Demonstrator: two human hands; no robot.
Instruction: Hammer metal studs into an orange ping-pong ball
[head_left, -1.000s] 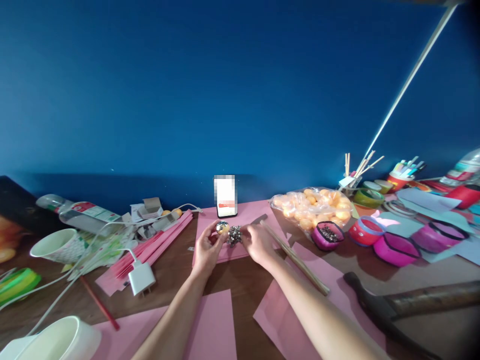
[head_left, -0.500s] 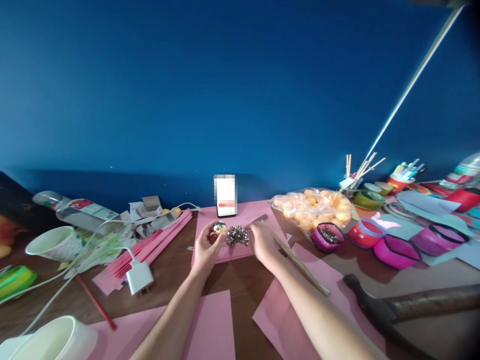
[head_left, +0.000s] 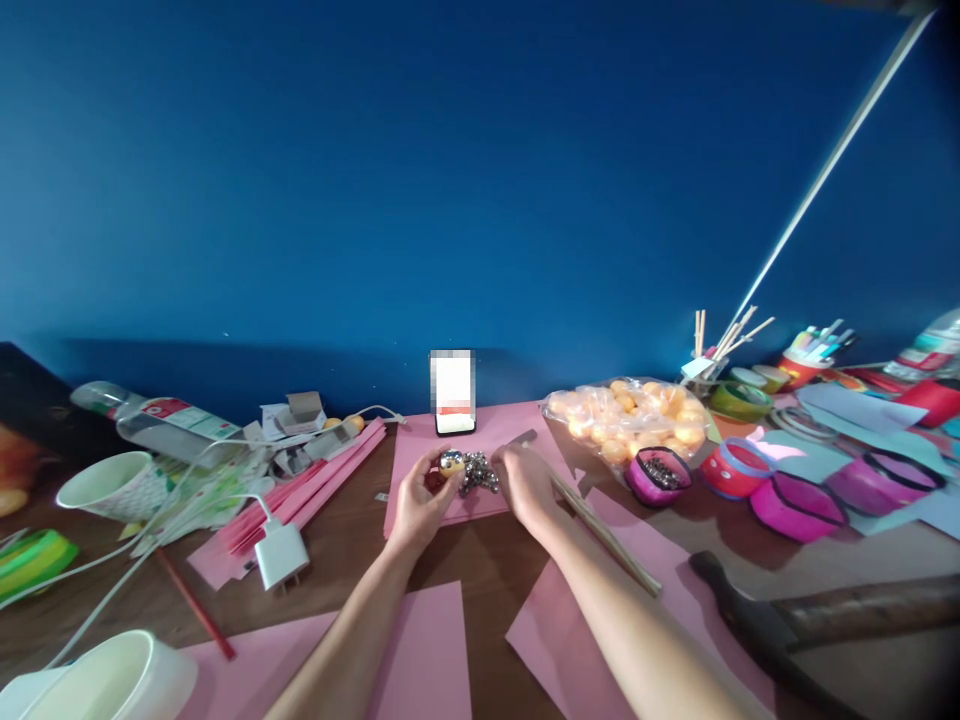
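My left hand [head_left: 420,507] is closed round a small orange ball [head_left: 451,463], with shiny silver studs covering much of its visible side. Right beside it, a heap of small shiny metal pieces [head_left: 478,476], which look like tacks, lies on a pink paper sheet [head_left: 420,430]. At the heap's right edge is my right hand [head_left: 527,492], its fingers bent together at the tips; anything between them is too small to make out. A flat grey strip [head_left: 520,438] lies just past the right fingers.
A phone [head_left: 454,395] leans against the blue wall. To the right are a bag of orange balls [head_left: 622,415], a purple bowl of small metal pieces [head_left: 658,474], thin sticks [head_left: 611,540] and a hammer [head_left: 780,610]. At left lie a white charger [head_left: 281,553], cables and paper cups [head_left: 112,487].
My left hand has moved slightly right with the ball, now against the heap's left side. More of the ball's studs face me. My right hand stays at the heap, with its fingers slightly shifted.
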